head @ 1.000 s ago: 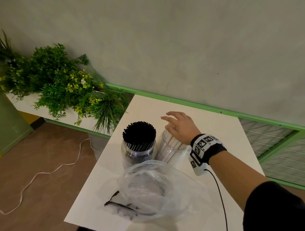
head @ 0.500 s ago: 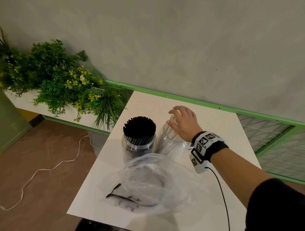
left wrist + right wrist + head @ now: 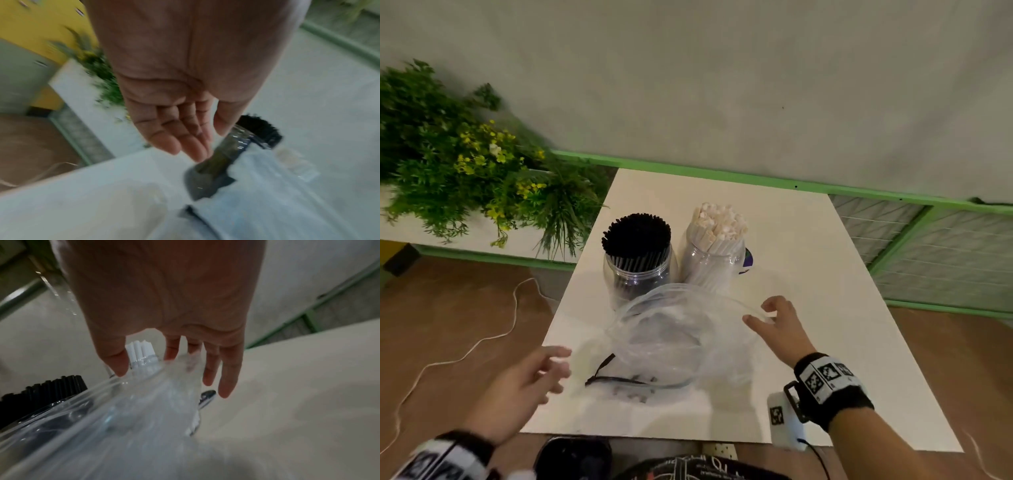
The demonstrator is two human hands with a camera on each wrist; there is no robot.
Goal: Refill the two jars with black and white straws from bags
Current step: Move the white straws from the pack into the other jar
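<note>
Two clear jars stand side by side on the white table point(image 3: 825, 274). The left jar point(image 3: 637, 265) is packed with black straws point(image 3: 260, 129), the right jar point(image 3: 714, 253) with white straws point(image 3: 141, 350). In front of them lies a crumpled clear plastic bag point(image 3: 674, 337) with a black strip along its near edge. My right hand point(image 3: 774, 322) hovers at the bag's right rim, fingers spread and straight, at or just above the plastic point(image 3: 164, 402). My left hand point(image 3: 534, 373) is at the table's near left edge, fingers relaxed, holding nothing point(image 3: 185, 134).
Green plants with yellow flowers point(image 3: 465, 164) sit on a white ledge left of the table. A green-framed wire panel point(image 3: 945, 246) stands to the right. A white cable point(image 3: 465, 353) trails over the brown floor. A small dark object point(image 3: 748, 260) shows behind the white-straw jar.
My right hand left the top of the white-straw jar and came back down to the bag's right rim. My left hand has come into view at the near left.
</note>
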